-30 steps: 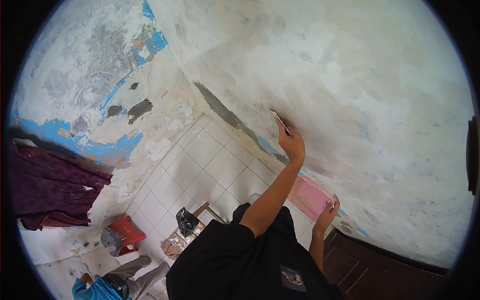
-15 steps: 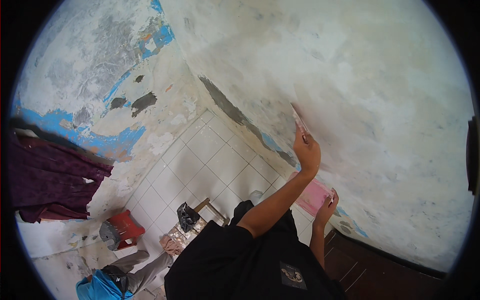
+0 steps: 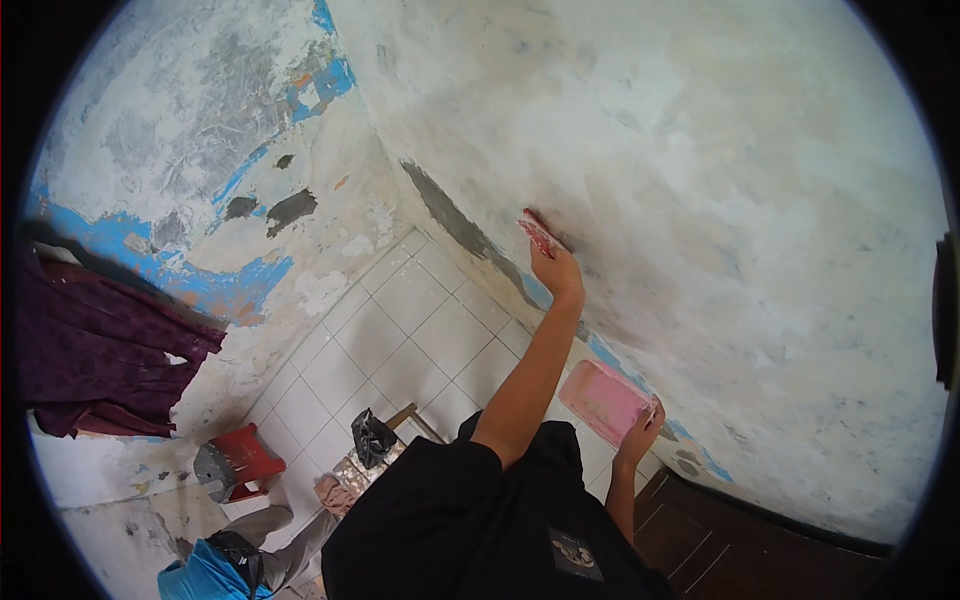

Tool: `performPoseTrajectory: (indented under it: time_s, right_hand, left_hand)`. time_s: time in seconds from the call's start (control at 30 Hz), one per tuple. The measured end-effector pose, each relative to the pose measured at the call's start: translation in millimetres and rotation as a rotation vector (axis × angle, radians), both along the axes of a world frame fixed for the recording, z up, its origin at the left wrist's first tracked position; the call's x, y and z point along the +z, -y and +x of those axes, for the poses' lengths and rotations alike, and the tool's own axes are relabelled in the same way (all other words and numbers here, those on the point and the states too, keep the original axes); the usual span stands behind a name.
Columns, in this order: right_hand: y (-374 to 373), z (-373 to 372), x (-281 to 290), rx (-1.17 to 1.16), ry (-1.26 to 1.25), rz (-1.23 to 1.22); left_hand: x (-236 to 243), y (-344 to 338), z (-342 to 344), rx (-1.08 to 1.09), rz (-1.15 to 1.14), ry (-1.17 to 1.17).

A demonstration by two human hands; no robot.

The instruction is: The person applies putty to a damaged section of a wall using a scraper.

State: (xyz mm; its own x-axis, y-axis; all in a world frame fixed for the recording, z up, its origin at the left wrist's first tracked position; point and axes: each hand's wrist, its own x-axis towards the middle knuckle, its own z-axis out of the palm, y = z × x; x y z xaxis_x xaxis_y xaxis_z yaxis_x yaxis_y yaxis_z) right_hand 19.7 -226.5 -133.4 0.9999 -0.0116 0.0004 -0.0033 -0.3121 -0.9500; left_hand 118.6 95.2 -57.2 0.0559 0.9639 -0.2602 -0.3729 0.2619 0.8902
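Two hands at work on a patchy wall (image 3: pixel 740 190). Left hand (image 3: pixel 557 272): fingers closed round a red scraper (image 3: pixel 537 232), blade against the wall, likely mid-stroke. Right hand (image 3: pixel 640 432): fingers gripping a pink tray (image 3: pixel 600 398), low beside the wall. A further stroke probably needs steady, flat pressure.

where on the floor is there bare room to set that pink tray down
The white tiled floor is bare along the wall's foot, from the corner down to just left of the pink tray in the right hand. It is crowded lower left: red stool, black bag, blue bag. The left hand holds a scraper against the wall.
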Motion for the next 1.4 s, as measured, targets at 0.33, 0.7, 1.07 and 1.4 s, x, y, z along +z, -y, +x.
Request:
performPoseTrajectory:
  time_s: [0.33,0.7,1.07,1.4]
  right_hand:
    - [9,-11,21,-0.068,0.016,-0.086]
    - [-3,-2,11,-0.035,-0.026,-0.089]
    - [-1,-3,9,-0.026,-0.03,-0.064]
    - [1,8,-2,-0.013,-0.014,-0.155]
  left_hand:
    - [33,26,7,-0.063,0.101,0.007]
    - [83,80,0,-0.096,0.372,0.06]
    - [11,6,-5,0.123,0.273,-0.277]
    - [41,90,-14,-0.168,0.466,-0.098]
